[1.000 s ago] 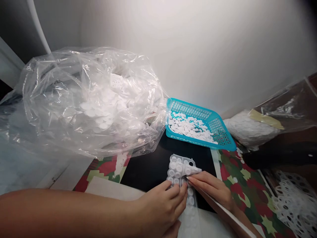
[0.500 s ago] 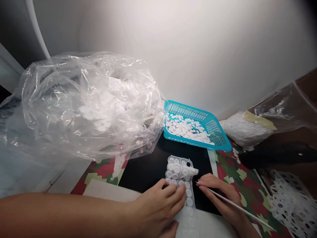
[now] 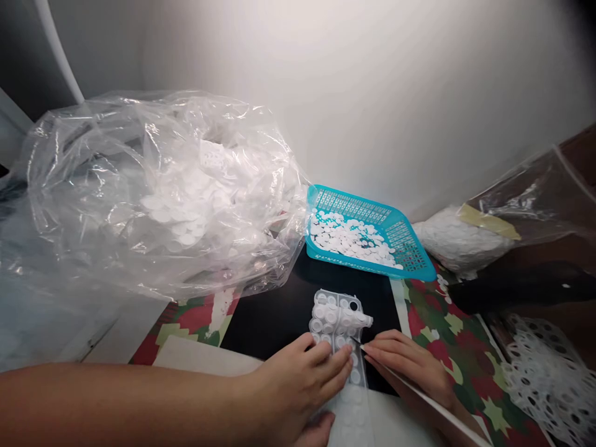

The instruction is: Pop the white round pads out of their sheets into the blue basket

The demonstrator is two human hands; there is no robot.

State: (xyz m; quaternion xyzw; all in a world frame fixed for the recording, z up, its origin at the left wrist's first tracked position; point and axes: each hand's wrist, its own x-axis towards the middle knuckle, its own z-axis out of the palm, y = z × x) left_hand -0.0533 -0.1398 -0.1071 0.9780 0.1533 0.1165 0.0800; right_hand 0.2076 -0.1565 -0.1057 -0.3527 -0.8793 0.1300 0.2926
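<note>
A translucent plastic strip (image 3: 354, 413) with rows of round, raised ring-like pieces lies lengthwise in front of me. Its far end rests on a black board (image 3: 270, 320). My left hand (image 3: 300, 385) grips the strip, its bent fingers pressing on top and the thumb at the near left side. Between the fingertips of my right hand (image 3: 412, 366) is a thin white stick-like tool (image 3: 431, 400) with a fine dark tip. That tip reaches the strip's right side, close to my left fingertips. Whether it touches a ring I cannot tell.
Behind the board stands a blue basket (image 3: 395, 220) holding many small white discs (image 3: 354, 241). A large clear bag (image 3: 251, 143) of white pieces fills the left. At right are another filled bag (image 3: 460, 239) and a heap of perforated white sheets (image 3: 549, 379) by the patterned cloth (image 3: 465, 338).
My right hand has shifted slightly left and down, bringing the tool's tip over the strip. My left hand stays nearly in place on the strip. The whole view has moved slightly.
</note>
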